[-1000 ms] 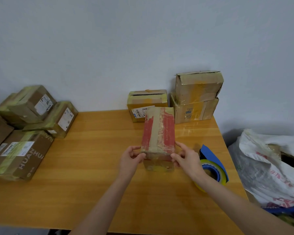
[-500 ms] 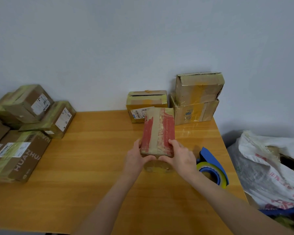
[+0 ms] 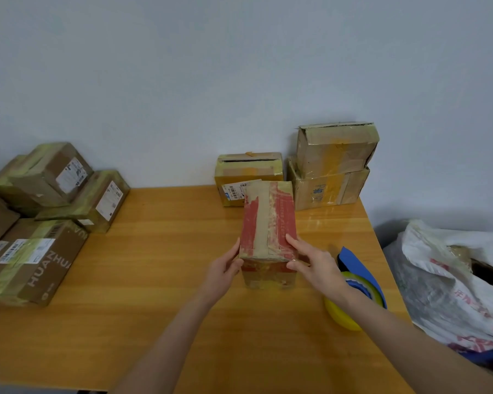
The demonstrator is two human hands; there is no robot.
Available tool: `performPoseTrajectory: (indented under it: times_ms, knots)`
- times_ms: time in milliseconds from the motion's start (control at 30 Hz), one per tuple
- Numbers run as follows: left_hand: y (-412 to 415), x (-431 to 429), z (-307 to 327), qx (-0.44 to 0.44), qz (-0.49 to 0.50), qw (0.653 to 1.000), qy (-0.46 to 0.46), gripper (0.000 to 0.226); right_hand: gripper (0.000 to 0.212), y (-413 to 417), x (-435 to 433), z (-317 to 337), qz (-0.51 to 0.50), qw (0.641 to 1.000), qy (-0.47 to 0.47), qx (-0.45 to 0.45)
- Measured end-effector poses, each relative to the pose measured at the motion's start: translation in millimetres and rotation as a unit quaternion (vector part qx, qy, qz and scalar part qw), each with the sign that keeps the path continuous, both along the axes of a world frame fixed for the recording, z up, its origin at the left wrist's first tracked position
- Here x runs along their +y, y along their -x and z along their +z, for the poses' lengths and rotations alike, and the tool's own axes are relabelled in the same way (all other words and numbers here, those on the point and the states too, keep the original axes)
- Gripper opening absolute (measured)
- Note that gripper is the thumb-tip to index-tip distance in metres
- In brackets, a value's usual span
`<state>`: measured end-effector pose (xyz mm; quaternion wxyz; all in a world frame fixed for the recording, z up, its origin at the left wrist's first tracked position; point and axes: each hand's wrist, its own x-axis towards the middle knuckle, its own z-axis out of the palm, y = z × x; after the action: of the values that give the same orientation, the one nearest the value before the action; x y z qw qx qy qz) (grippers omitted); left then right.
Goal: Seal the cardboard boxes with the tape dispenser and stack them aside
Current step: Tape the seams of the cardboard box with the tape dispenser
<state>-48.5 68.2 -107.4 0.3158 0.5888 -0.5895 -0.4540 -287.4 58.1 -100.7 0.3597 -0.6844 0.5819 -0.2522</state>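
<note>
A small cardboard box with red printing and old tape [image 3: 268, 223] stands on the wooden table [image 3: 154, 280], its long side running away from me. My left hand [image 3: 224, 270] grips its near left corner. My right hand [image 3: 315, 264] grips its near right corner, fingers along the side. A blue tape dispenser with a yellow roll [image 3: 359, 285] lies on the table just right of the box, partly hidden behind my right wrist.
Several taped boxes [image 3: 40, 220] are piled at the table's left end. An open-slit box [image 3: 249, 172] and two stacked boxes [image 3: 332, 166] stand against the back wall. A white sack [image 3: 450, 280] sits off the table's right edge.
Both hands slid from over the box's near top edge out to its near corners. The box stays in place on the table.
</note>
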Motion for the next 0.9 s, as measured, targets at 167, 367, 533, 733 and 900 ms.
performPoseTrajectory:
  times_ms: [167,367,533,733,900]
  knots:
    - [13.5,-6.2,11.0,0.026,0.02,0.998,-0.062,0.078,0.066,-3.0,1.4,12.9,-0.022,0.997,-0.051,-0.047]
    - [31.3,-19.7,13.7,0.024,-0.009,0.999,-0.044,0.078,0.106,-36.4,-12.0,16.5,-0.164,0.961,-0.185,-0.127]
    - [12.9,-29.1,13.2,0.066,0.079,0.987,-0.122,0.062,0.085,-47.5,-1.5,18.2,-0.171,0.941,-0.221,-0.19]
    - [-13.4,-13.7,23.0,0.059,0.145,0.986,-0.057,0.049,0.078,-84.2,12.5,25.3,-0.119,0.96,-0.19,-0.169]
    - [-73.8,11.5,44.6,0.069,0.242,0.968,0.007,0.039,0.083,-141.4,12.4,31.8,-0.039,0.968,-0.161,-0.187]
